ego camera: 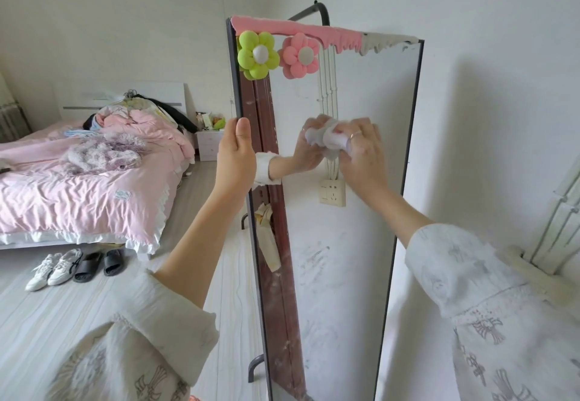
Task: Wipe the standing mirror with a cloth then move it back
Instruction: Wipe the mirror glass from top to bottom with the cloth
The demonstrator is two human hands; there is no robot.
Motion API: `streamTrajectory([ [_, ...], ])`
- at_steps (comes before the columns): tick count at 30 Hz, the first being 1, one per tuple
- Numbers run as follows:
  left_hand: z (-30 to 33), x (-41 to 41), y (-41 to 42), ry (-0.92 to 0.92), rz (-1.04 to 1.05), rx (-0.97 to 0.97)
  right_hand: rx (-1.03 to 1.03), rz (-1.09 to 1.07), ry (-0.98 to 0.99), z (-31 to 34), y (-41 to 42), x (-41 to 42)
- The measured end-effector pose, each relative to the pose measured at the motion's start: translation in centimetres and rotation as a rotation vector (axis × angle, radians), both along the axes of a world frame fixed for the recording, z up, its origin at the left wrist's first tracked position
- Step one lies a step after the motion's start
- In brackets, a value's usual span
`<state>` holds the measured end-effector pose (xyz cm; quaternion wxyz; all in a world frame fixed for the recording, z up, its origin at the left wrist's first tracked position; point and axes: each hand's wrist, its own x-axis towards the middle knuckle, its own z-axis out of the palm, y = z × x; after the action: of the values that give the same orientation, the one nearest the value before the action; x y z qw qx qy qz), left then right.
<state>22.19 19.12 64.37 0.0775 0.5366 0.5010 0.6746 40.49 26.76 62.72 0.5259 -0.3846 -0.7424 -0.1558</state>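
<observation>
1. One standing mirror [345, 243], upright at frame center, dark-framed, glass smeared in the lower half.
2. Two hands: left hand [235, 155] gripping the mirror's left edge at mid-height, thumb on the front of the frame; right hand [361, 152] curled round one crumpled white cloth [332, 140] and pressing it to the glass right of center. Hands well apart, each clamped on its own thing.
3. One ring [354, 134] on a finger of the right hand.
4. Two plush flowers at the mirror's top left: one lime-green flower [258, 54], one pink flower [299, 55], side by side and touching.
5. One strip of pink and grey trim [292, 28] along the top edge.
6. One bed [78, 187] at left of frame, pink bedding rumpled, clothes heaped on it.
7. Four pieces of footwear on the floor [94, 312] below the bed: two white sneakers [53, 268], two black slippers [100, 262], in a row.
8. One small white nightstand [207, 144] just left of the mirror, beyond the bed.
9. Reflected in the glass: one wall socket and a mirrored hand with cloth.
</observation>
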Motion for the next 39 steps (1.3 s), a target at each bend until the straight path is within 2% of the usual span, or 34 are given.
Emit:
streamTrajectory([
  [3,-0.1,-0.1,0.1,-0.009,0.016,-0.015,-0.028,0.049,-0.077,-6.7,-1.4,0.2],
  [6,-0.1,-0.2,0.2,-0.017,0.012,-0.014,-0.271,0.116,-0.202,-12.7,-3.2,1.4],
  [8,-0.2,-0.1,0.2,-0.018,0.003,-0.002,-0.493,0.122,-0.295,-13.6,-3.4,2.4],
  [10,-0.3,0.1,0.3,-0.008,0.0,0.009,-0.606,0.132,-0.343,-12.2,-2.9,3.5],
  [12,-0.3,0.3,0.3,-0.002,-0.002,0.018,-0.532,0.133,-0.249,-9.6,-2.1,4.2],
  [15,-0.4,0.5,0.5,-0.014,0.01,0.027,-0.333,0.015,-0.016,-4.6,-0.2,4.3],
  [19,-0.4,0.4,0.6,-0.035,0.012,0.035,-0.229,-0.023,0.173,0.4,2.1,3.7],
  [22,-0.5,0.4,0.6,-0.032,0.029,0.039,-0.175,0.001,0.185,0.2,2.4,2.7],
  [25,-0.6,0.6,0.7,-0.039,0.06,0.041,-0.185,-0.027,0.181,-3.9,1.6,1.8],
  [28,-0.6,0.5,0.8,-0.056,0.077,0.035,-0.305,-0.019,0.095,-9.9,-0.4,2.5],
  [32,-0.8,0.9,1.0,-0.053,0.118,0.068,-0.602,0.034,-0.08,-14.8,-1.8,5.2],
  [35,-1.0,1.7,1.1,-0.047,0.152,0.12,-0.642,-0.036,-0.015,-13.4,-1.0,6.3],
  [39,-1.1,2.3,1.4,-0.072,0.202,0.146,-0.351,-0.125,0.162,-6.6,1.6,6.4],
])
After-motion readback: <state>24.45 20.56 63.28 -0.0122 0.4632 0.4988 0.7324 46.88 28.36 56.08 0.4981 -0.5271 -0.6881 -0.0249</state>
